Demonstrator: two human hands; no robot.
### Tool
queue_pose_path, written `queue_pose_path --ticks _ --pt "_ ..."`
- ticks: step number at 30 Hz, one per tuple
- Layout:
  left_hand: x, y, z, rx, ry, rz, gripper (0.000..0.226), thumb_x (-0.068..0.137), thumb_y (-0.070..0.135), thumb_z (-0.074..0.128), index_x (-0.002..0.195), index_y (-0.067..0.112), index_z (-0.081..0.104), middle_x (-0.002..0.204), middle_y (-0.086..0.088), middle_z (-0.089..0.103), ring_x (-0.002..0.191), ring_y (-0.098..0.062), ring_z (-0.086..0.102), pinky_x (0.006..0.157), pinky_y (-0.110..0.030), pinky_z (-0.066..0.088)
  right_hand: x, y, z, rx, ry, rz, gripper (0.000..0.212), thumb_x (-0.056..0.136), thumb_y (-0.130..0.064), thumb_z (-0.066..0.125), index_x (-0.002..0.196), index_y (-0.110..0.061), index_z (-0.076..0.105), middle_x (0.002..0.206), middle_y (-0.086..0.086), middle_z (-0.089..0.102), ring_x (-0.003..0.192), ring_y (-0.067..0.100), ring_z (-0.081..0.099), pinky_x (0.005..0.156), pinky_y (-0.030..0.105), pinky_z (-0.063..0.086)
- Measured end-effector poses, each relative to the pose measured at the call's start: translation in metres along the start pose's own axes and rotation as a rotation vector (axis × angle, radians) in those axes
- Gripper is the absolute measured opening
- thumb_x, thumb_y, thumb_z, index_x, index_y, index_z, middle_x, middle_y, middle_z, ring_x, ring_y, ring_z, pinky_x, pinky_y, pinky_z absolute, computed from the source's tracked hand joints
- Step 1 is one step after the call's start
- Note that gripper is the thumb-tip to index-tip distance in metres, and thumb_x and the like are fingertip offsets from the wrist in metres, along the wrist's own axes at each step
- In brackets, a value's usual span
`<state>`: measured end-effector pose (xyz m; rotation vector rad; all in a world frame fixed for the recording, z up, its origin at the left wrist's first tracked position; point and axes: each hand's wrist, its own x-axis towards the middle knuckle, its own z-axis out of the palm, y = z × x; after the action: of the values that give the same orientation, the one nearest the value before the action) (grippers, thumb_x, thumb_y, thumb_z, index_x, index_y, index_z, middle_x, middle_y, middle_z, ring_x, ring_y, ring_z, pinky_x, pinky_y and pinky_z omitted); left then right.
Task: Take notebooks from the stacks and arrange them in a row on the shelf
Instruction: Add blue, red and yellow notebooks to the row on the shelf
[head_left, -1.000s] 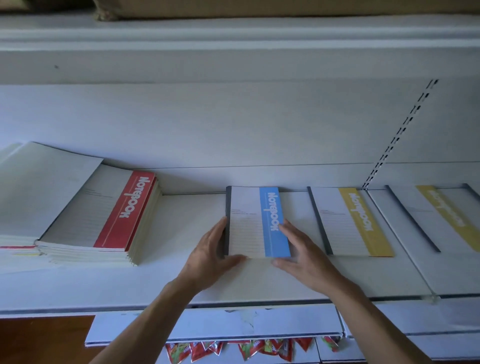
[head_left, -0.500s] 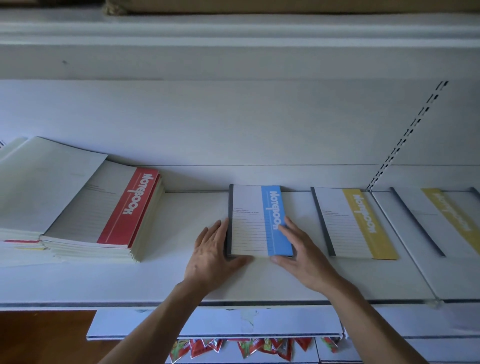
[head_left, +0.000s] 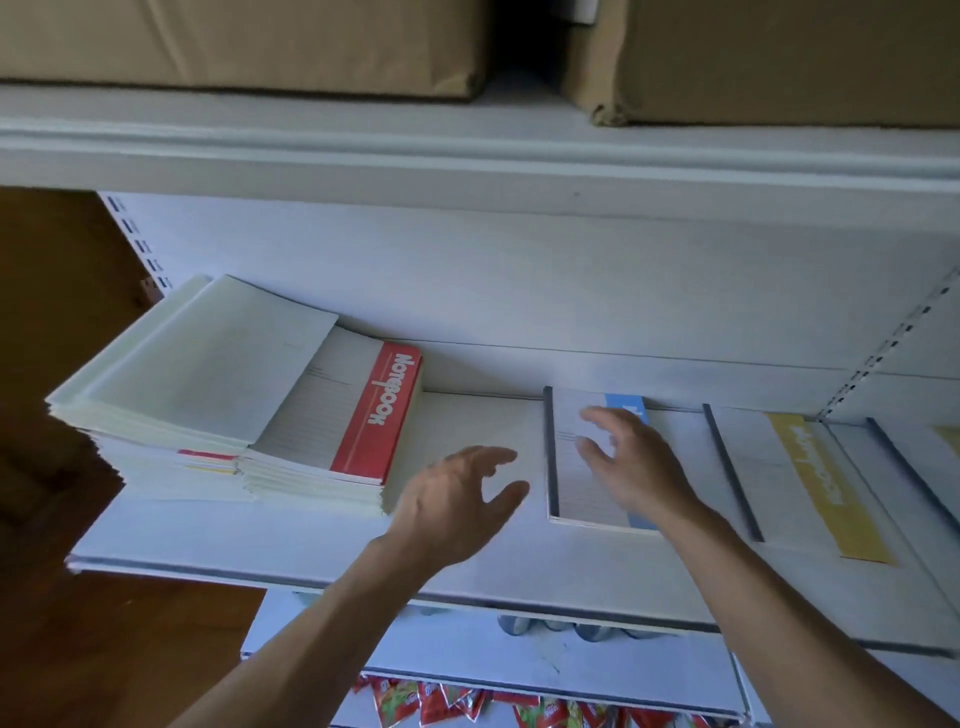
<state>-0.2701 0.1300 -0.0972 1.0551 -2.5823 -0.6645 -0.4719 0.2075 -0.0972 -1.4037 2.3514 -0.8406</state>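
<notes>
Head view: left hand (head_left: 457, 499) and right hand (head_left: 634, 467) hover with fingers spread, holding nothing, the right above the blue notebook (head_left: 569, 493), first of three rowed toward 3 o'clock, two stacks (head_left: 332, 415) at 9 o'clock.

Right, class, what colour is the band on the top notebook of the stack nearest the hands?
Red band with white lettering, best in the head view.

Right hand (head_left: 631, 467) blurred, hides blue notebook (head_left: 571, 483) title; rightmost notebook (head_left: 924, 462) cut off
</notes>
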Motion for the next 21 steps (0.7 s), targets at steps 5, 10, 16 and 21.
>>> queue_pose_path --ticks 5,10,16,21 --pt "-0.026 -0.053 -0.061 0.132 0.197 -0.021 0.044 0.094 0.048 0.053 0.131 0.025 0.056 0.134 0.003 0.058 0.118 -0.019 0.058 0.092 -0.033 0.051 0.027 -0.087 0.064 0.554 -0.121 0.165 0.031 0.091 -0.03 0.061 0.12 -0.017 0.063 0.116 -0.005 0.064 0.107 0.013 0.06 0.094 0.029 0.049" --pt "-0.044 -0.099 -0.077 0.386 0.054 -0.011 0.07 0.097 0.053 0.036 0.153 0.014 0.02 0.159 -0.005 0.025 0.147 -0.021 0.02 0.122 -0.035 0.012 0.031 -0.137 0.109 0.807 -0.268 0.32 0.026 0.093 -0.037 0.059 0.084 -0.013 0.064 0.089 0.002 0.06 0.085 0.018 0.058 0.083 0.037 0.05" --pt "-0.05 -0.092 -0.063 0.255 -0.029 0.177 0.069 0.099 0.052 0.037 0.154 0.015 0.019 0.161 -0.001 0.018 0.149 -0.015 0.011 0.119 -0.026 -0.002 0.025 -0.144 0.124 0.991 -0.239 0.486 0.029 0.086 -0.031 0.07 0.105 -0.008 0.071 0.096 0.01 0.075 0.089 0.027 0.071 0.085 0.04 0.055" --pt "-0.043 -0.112 -0.074 0.406 0.053 -0.015 0.094 0.08 0.067 -0.004 0.154 0.011 0.014 0.162 -0.01 0.01 0.15 -0.022 0.002 0.115 -0.031 -0.011 0.024 -0.138 0.116 1.047 -0.152 0.544 0.023 0.089 -0.017 0.066 0.109 -0.006 0.068 0.102 0.016 0.073 0.084 0.029 0.07 0.072 0.036 0.056"
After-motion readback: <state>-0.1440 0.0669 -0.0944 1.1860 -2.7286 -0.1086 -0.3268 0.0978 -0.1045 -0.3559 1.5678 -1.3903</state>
